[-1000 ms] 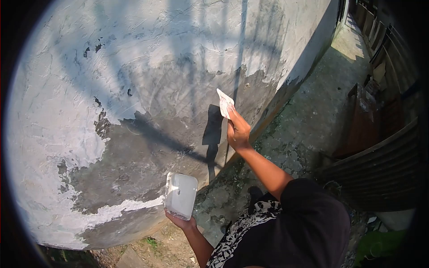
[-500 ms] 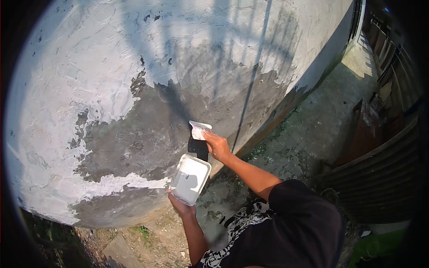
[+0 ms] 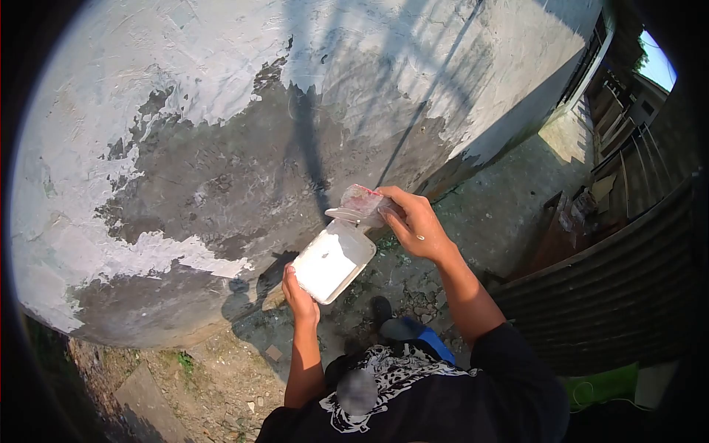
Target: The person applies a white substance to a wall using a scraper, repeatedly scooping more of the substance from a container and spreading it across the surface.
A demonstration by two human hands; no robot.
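Note:
My left hand (image 3: 301, 301) grips the lower left side of a shallow rectangular white container (image 3: 336, 262) holding smooth white paste. Above the container's far edge, my right hand (image 3: 415, 221) pinches a thin, translucent scraper (image 3: 360, 203) with reddish marks. The scraper's lower edge is at the container's rim; whether it touches the paste is hard to tell. Beyond both hands stands a wall (image 3: 214, 177), its dark grey bare patch bordered by rough white coating.
Rubble and soil (image 3: 221, 384) lie at the wall's foot. A concrete path (image 3: 509, 196) runs to the upper right. Corrugated sheeting (image 3: 591, 303) stands at the right, with boards (image 3: 554, 236) beside it. A green item (image 3: 605, 385) lies lower right.
My right hand has drawn the scraper back from the wall to the container's far edge. The container has moved right and up in view, and the view has shifted, showing my foot.

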